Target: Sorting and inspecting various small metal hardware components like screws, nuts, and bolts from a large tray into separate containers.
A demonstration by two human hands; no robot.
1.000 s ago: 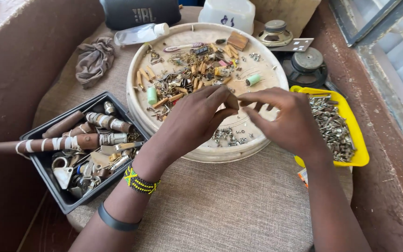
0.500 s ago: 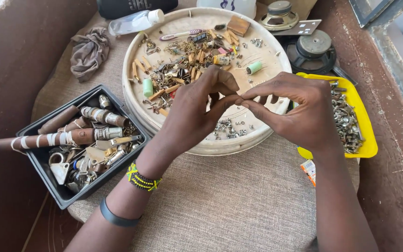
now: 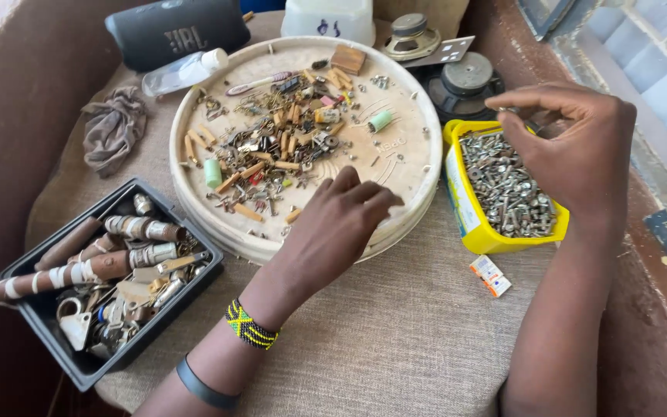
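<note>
Head view: the left hand (image 3: 333,232) rests on the near rim of the round white tray (image 3: 411,197), fingers loosely curled among small electronic parts (image 3: 272,147), gripping nothing visible. Right of the tray, the right hand (image 3: 573,143) hovers over the yellow tub of screws (image 3: 503,185), fingertips pinched; whether they hold anything I cannot tell.

Your view is bright and evenly lit by soft daylight, strongest at the glass window panes (image 3: 642,54) on the right. Shadows under your left hand (image 3: 333,232) stay faint on the round cream plastic tray (image 3: 411,100). Focus is sharp, with slight wide-angle stretching toward the edges.
</note>
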